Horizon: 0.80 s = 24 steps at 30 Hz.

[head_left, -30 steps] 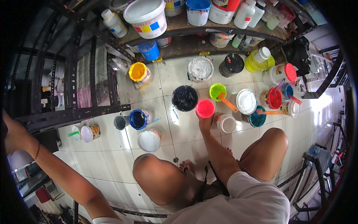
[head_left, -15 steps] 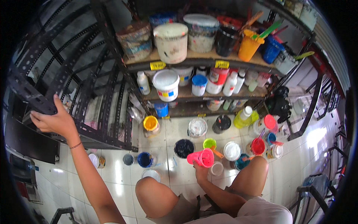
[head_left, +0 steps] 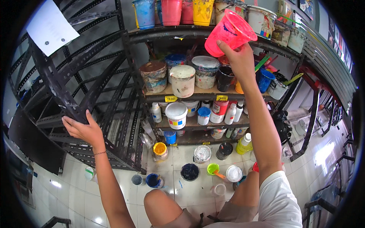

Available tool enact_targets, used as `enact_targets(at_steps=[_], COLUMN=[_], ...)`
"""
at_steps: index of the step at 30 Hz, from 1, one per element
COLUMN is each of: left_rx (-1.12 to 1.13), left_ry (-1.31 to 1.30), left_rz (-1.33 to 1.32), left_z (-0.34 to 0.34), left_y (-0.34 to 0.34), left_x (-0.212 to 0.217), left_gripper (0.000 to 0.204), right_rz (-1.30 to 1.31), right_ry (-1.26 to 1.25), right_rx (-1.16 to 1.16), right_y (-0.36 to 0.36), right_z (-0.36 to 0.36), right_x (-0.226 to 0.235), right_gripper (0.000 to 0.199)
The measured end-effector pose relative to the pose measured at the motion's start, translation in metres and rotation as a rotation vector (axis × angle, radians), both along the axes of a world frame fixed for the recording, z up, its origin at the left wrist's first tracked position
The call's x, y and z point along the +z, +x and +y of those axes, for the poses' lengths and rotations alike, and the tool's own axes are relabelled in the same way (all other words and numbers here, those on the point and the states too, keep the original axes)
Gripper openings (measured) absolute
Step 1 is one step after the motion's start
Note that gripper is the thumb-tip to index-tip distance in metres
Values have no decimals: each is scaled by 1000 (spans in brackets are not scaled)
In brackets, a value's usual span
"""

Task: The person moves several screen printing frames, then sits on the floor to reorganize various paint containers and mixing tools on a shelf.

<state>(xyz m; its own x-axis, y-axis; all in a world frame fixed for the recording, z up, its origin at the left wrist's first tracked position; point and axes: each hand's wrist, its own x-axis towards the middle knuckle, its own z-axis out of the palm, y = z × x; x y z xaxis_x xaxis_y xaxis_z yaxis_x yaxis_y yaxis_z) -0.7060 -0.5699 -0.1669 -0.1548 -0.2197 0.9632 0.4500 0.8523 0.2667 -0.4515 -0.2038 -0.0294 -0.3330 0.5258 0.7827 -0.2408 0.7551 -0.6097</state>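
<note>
While the right hand's (head_left: 236, 57) fingers are curling around the pink tub (head_left: 229, 31), tilting it mouth-up toward the top shelf (head_left: 167, 31), the left hand (head_left: 81, 129) is lying well apart, fingers pressing on a black rack (head_left: 57, 83). Whatever the tub is holding is staying hidden; the palm side is hard to read.

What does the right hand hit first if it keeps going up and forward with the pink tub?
Probably the top shelf: the right hand holds the pink tub tilted just in front of its edge, near a white bucket. Depth is unclear.
</note>
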Motion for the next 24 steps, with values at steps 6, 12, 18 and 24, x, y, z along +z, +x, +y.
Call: enact_targets(at_steps=[6,12,18,24], left_rx=[-9,-18,12,5], left_ry=[-10,-2,10,0], left_rz=[26,8,-11,5], left_z=[-3,-4,-1,-1], left_y=[-4,-6,-3,-4], left_x=[-3,-4,-3,-2], left_gripper=[82,83,83,83], right_rz=[-201,-272,-314,-298], right_ry=[-161,-249,-247,-238], right_rx=[-1,67,96,99], right_y=[2,-29,-79,-83], right_z=[8,4,1,-8], right_x=[-100,-172,-183,-178], right_gripper=[48,48,52,57])
